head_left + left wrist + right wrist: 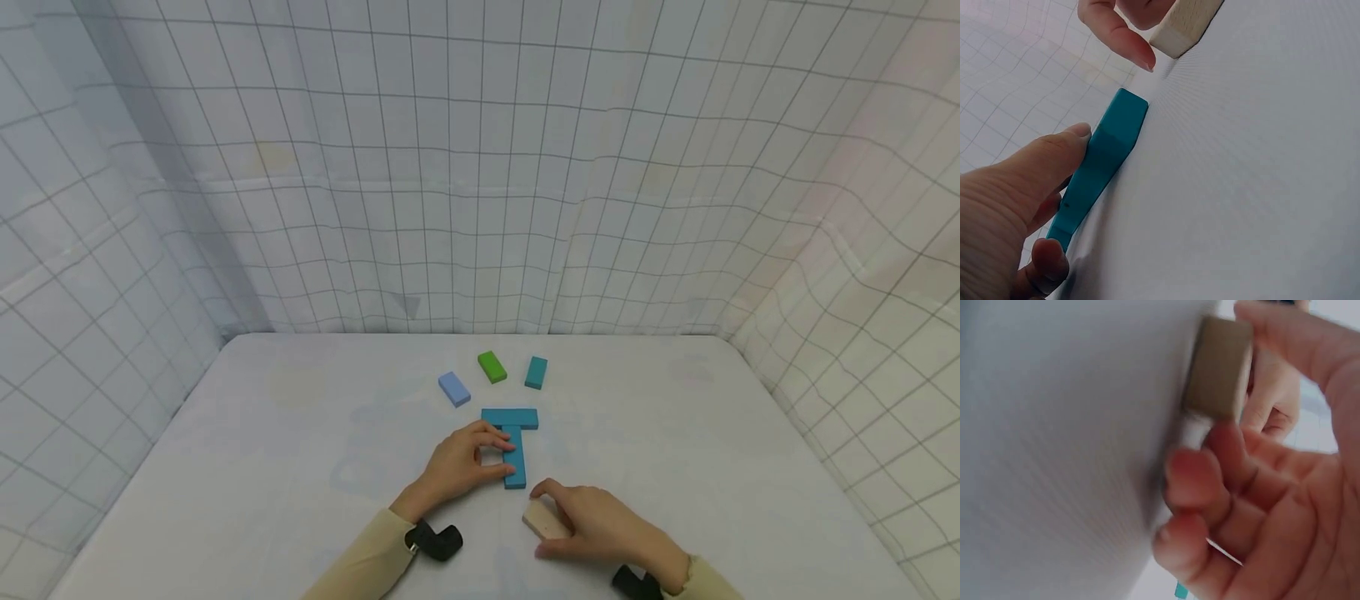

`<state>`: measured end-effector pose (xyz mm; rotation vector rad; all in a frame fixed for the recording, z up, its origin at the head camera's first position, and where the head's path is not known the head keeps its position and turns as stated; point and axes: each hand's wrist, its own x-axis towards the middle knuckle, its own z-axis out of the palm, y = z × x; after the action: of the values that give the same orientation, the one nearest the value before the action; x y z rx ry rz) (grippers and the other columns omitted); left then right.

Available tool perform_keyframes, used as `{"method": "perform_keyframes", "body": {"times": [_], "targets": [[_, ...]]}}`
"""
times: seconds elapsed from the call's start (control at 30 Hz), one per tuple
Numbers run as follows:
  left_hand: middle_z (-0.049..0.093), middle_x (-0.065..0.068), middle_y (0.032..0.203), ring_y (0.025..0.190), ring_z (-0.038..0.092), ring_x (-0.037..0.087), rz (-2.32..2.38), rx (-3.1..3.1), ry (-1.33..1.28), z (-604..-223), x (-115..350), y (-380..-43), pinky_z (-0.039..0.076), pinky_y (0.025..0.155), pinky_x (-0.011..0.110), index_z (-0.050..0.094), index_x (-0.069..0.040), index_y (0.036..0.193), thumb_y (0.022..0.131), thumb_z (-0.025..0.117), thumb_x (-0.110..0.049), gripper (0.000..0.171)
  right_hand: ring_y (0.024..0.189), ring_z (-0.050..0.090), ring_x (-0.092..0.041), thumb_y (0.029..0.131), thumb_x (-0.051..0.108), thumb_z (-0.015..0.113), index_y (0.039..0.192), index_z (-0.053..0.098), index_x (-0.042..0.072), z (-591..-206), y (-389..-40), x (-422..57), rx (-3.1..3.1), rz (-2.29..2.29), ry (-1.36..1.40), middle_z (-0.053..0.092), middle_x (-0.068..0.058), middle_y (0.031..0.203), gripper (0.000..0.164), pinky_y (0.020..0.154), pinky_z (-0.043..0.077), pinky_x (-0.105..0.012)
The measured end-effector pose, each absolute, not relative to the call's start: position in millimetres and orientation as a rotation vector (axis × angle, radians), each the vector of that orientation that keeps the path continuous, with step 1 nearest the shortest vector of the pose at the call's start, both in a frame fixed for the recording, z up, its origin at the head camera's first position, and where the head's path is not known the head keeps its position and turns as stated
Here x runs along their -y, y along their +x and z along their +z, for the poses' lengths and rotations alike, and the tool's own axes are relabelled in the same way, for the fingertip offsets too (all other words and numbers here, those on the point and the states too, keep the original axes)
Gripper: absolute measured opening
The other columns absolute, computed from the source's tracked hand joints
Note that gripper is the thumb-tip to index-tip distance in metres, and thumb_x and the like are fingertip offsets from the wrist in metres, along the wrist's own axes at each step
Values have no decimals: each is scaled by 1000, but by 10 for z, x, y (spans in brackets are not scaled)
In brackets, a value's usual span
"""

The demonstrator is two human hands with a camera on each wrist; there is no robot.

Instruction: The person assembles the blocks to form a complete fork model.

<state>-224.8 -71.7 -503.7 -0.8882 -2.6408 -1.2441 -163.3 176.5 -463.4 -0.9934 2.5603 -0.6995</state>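
Observation:
Two long blue blocks form a T on the table in the head view: the crosswise blue block (517, 416) lies at the far end of the lengthwise blue block (516, 481). My left hand (459, 462) rests over the lengthwise block's left side, its thumb and fingertips on the block, loosely bent. In the left wrist view this block (1107, 147) shows beside the thumb. Nearer and to the right, my right hand (600, 525) holds a pale wooden block (542, 518) between thumb and fingers, low over the table. The right wrist view shows the wooden block (1217, 369) end-on.
Beyond the T lie a light blue block (454, 389), a green block (492, 367) and a small teal block (536, 372). The white table (300, 433) meets a grid-patterned curtain (480, 208) at the back and sides.

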Motion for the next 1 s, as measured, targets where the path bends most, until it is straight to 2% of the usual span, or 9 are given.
{"method": "perform_keyframes", "body": {"times": [0.1,0.2,0.33,0.43,0.63,0.8,1.0], "targets": [[60,-13,109,59,45,1,-1249,2645,-889,-5025,717,-2251,39,52,20,74,-23,105,79,76,-41,32,56,42,1,78,48,75,129,47,22,-4614,-1647,-1806,-2490,-693,-1031,46,15,66,64,53,37,-19],[60,-13,110,59,45,1,-1252,2648,-891,-5018,718,-2252,39,52,20,74,-23,105,79,76,-41,32,60,45,1,77,35,80,134,44,20,-4582,-1671,-1849,-2395,-701,-1046,48,16,71,68,57,40,-19],[60,-13,110,59,45,1,-1253,2651,-891,-5018,722,-2254,39,52,20,74,-23,105,79,76,-42,32,63,47,1,78,18,78,131,46,15,-4553,-1707,-1872,-2341,-707,-1053,50,15,78,62,59,43,-20],[59,-14,110,59,45,1,-1252,2654,-890,-5025,725,-2257,39,52,20,74,-24,105,79,75,-43,32,63,46,1,79,23,77,125,50,14,-4562,-1723,-1861,-2384,-690,-1083,50,15,83,54,58,43,-19],[60,-13,110,59,45,1,-1244,2649,-893,-5038,727,-2262,39,52,20,74,-24,105,79,75,-44,33,70,45,1,77,42,78,117,55,19,-4616,-1739,-1779,-2502,-664,-1193,48,13,101,52,61,42,-17],[60,-13,109,59,44,1,-1244,2642,-899,-5050,726,-2259,39,52,20,74,-23,105,79,75,-43,33,72,47,0,76,45,78,116,57,18,-4604,-1746,-1689,-2536,-672,-1175,48,12,106,53,62,43,-18],[60,-13,109,59,45,1,-1237,2640,-895,-5037,731,-2251,39,52,20,74,-23,105,79,76,-42,33,73,47,0,78,45,76,119,57,16,-4595,-1759,-1643,-2547,-665,-1163,51,12,103,53,64,43,-18]]}}
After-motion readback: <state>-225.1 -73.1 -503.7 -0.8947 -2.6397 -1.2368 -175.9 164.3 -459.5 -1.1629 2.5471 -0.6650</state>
